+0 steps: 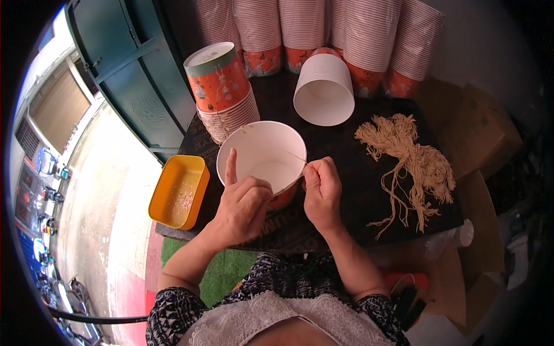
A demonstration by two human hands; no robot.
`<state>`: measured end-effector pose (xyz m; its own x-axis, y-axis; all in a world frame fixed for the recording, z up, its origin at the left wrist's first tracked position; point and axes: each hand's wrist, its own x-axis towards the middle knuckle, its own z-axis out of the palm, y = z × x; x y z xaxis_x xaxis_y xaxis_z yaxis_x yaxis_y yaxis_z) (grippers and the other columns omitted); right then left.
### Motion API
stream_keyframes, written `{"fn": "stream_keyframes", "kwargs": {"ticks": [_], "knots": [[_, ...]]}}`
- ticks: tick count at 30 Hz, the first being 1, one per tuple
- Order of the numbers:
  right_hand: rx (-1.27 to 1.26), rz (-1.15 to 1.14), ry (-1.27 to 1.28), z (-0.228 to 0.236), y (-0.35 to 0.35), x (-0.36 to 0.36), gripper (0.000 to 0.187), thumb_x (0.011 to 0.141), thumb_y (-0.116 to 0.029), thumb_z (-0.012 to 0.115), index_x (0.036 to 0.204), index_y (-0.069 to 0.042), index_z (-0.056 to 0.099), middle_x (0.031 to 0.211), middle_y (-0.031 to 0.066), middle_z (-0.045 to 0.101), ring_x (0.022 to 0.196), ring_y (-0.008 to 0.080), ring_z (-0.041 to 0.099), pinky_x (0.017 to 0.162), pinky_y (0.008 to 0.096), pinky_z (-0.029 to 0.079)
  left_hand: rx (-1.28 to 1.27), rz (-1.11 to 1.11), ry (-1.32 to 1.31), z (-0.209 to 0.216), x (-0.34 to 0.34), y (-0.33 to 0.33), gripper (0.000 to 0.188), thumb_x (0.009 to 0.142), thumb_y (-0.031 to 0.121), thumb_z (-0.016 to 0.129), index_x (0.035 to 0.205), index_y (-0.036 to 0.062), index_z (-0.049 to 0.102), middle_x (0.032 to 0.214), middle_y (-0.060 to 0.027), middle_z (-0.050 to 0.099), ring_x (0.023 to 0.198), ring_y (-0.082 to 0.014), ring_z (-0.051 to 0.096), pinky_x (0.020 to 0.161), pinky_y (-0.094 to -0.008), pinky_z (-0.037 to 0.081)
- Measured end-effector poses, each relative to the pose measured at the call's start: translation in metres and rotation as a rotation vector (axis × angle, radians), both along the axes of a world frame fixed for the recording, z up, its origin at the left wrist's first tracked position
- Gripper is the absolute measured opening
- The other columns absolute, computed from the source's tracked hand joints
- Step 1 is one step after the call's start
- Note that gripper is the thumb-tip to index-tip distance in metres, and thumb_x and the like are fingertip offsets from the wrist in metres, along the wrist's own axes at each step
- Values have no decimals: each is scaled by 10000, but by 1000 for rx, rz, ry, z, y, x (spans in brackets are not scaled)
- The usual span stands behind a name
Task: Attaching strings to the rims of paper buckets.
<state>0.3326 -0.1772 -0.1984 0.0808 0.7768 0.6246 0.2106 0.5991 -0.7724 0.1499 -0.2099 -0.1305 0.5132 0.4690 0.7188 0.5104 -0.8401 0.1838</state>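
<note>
Right hand (pixel 321 181) pinched tight on cord (pixel 297 157) at the rim of the tub (pixel 259 141)

Left hand (pixel 245 205) at the near-left rim, with index finger raised and others curled; cannot tell whether gripping anything. Tub upright on the desk (pixel 358 202), between both hands; probably mid-fastening, with no knot visible. Just behind, an upside-down stack (pixel 219 86) with cord at its side: apparently done. Apparently not yet corded: a white nest (pixel 324 95) on its side and wrapped stacks (pixel 306 23) farther back. At right, a heap of loose cords (pixel 424 173), still plenty. At left, a yellow tray (pixel 183 169) with small pinkish bits (pixel 185 202). Underneath everything, a dark, faintly lettered top. Beyond: green door (pixel 130 75), bright pavement (pixel 109 179) with motorbikes (pixel 81 294), cardboard boxes (pixel 482 127) opposite, green mat (pixel 222 277) below.
</note>
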Motion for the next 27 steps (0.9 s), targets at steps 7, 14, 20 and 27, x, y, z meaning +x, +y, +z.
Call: {"fn": "stream_keyframes", "kwargs": {"ticks": [7,14,20,27], "knots": [[142,-79,-139,16,-5,10,65,926,-1,575,979,-7,537,891,122,515,753,253,552,650,343,471,-27,17,-3,-3,-8,4,196,752,-75,637,874,48,546,839,-57,603,830,-244,631,1140,-668,101],[234,99,-500,44,-20,13,349,796,-7,697,1126,-67,600,894,139,589,765,329,628,652,400,507,39,393,-345,-24,-16,-17,412,750,4,711,1136,12,568,1240,-196,549,1184,-351,533,1112,-529,290],[210,-42,-191,23,-11,11,148,863,-34,677,984,-18,594,882,135,614,777,320,635,661,379,509,-39,474,-659,-62,-17,-48,426,812,-48,634,1214,-11,496,1185,-168,539,1049,-249,551,957,-355,430],[-252,489,883,17,-59,-15,221,1015,-266,543,879,-97,500,707,-30,376,597,105,344,573,308,334,-445,166,-995,-84,-10,-86,515,890,-82,593,1349,45,395,1267,-103,523,882,-113,629,744,-224,518]]}}
